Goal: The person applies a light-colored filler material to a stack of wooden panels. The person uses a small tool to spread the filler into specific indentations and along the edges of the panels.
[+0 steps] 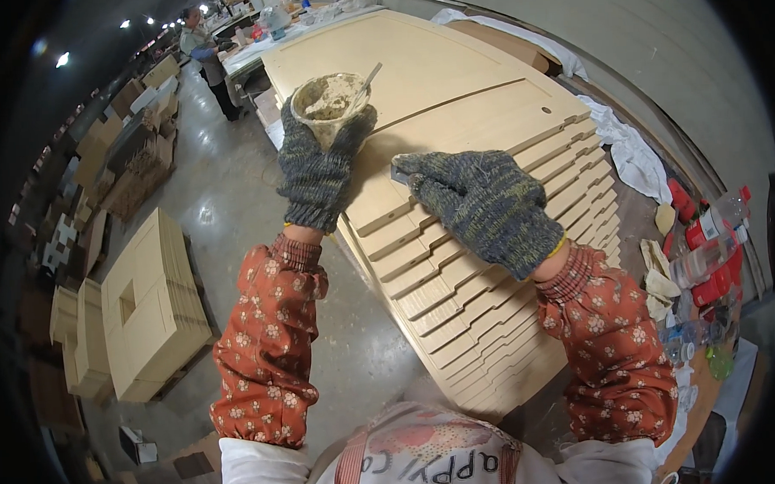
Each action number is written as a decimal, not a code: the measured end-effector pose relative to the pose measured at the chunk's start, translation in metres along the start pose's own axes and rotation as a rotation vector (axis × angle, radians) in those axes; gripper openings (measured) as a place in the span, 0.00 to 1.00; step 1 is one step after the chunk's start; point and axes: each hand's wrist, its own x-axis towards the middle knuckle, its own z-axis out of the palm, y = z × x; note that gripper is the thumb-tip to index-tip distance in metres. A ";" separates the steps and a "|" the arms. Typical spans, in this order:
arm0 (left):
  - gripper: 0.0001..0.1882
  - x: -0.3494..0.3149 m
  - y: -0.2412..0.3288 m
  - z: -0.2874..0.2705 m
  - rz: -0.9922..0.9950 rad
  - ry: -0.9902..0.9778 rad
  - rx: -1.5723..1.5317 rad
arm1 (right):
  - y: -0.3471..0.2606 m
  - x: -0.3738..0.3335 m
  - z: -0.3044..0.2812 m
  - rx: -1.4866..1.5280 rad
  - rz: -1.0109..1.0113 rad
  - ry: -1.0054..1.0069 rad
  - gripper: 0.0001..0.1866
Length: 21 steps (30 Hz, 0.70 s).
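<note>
My left hand (317, 172), in a dark grey knitted glove, grips a round tub (318, 133) from below and the sides. Pale, crusted paste (327, 95) coats the inside of the tub. A thin metal-looking stick (367, 80) leans out over its right rim. In my right hand (484, 204), also gloved, a small flat grey scraper (398, 173) is pinched between fingers and thumb; most of it is hidden. That hand is over the front edge of the upper panels in a stepped stack of cream panels (441, 300). Behind the hands, a cream panel (450, 78) lies flat on top.
Plastic bottles (712, 248) crowd the right side beside white cloth (628, 152). More cream panels (146, 306) are stacked on the floor at left. Another person (206, 60) stands at the far left by a table (303, 27) with assorted containers.
</note>
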 end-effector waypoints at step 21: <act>0.37 -0.002 -0.009 0.000 0.205 0.020 0.037 | 0.012 0.003 0.002 0.118 -0.227 -0.061 0.15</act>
